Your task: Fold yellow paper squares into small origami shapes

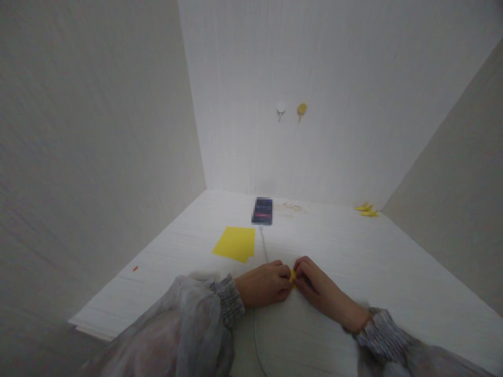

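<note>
A small piece of yellow paper (292, 276) is pinched between my two hands above the white table; most of it is hidden by the fingers. My left hand (269, 284) closes on its left side, and my right hand (314, 283) grips its right side with the fingertips. Just beyond my left hand lie flat yellow paper sheets (234, 243), with a corner jutting out at the lower right. Several folded yellow paper pieces (367, 210) rest near the far right corner of the table.
A phone with a blurred screen (262, 211) sits at the table's back, its white cable (255, 335) running under my left arm. Two hooks, one white (280, 109) and one yellow (302, 109), are on the back wall. An orange scrap (135, 268) lies at left. Walls enclose three sides.
</note>
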Motion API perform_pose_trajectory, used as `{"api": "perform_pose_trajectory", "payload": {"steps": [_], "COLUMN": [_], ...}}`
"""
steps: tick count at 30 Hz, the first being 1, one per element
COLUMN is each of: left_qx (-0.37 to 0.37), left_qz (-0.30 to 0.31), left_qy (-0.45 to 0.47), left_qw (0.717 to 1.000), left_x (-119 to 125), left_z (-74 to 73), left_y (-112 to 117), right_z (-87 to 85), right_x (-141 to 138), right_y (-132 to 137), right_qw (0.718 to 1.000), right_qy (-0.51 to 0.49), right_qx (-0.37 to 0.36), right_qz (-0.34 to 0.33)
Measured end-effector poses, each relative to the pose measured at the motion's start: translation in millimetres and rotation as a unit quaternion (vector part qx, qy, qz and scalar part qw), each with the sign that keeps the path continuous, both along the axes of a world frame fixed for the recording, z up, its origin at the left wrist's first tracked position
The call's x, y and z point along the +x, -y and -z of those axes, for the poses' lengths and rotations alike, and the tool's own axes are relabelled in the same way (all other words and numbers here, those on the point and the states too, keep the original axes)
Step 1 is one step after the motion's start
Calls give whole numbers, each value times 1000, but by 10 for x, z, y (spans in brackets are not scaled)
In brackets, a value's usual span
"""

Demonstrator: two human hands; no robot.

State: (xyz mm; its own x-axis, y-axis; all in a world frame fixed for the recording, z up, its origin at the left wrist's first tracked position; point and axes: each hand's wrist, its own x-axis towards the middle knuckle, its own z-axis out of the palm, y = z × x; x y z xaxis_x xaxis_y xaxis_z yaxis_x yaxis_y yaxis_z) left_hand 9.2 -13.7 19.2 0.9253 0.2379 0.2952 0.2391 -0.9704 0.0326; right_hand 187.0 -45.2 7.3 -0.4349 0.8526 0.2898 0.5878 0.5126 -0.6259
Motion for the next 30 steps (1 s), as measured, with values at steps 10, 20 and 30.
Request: {"api": "perform_pose_trajectory", "payload": {"steps": [10, 20, 30], "left_qx": [-16, 19, -95], "left_qz": [-15, 1, -19], "left_qy": [-4, -31, 28], "left_qw": [1000, 999, 995], "left_x": [8, -18, -3], "left_z": [-5, -70, -87], "left_y": [20, 68, 64], "right_z": [2, -12, -36], "right_x": [-39, -45, 24], "right_y": [15, 6, -42], "right_qw": [999, 999, 1000], "right_qy": [32, 31, -11], "right_qx": [18, 23, -8], "right_qz": [13, 19, 1]}}
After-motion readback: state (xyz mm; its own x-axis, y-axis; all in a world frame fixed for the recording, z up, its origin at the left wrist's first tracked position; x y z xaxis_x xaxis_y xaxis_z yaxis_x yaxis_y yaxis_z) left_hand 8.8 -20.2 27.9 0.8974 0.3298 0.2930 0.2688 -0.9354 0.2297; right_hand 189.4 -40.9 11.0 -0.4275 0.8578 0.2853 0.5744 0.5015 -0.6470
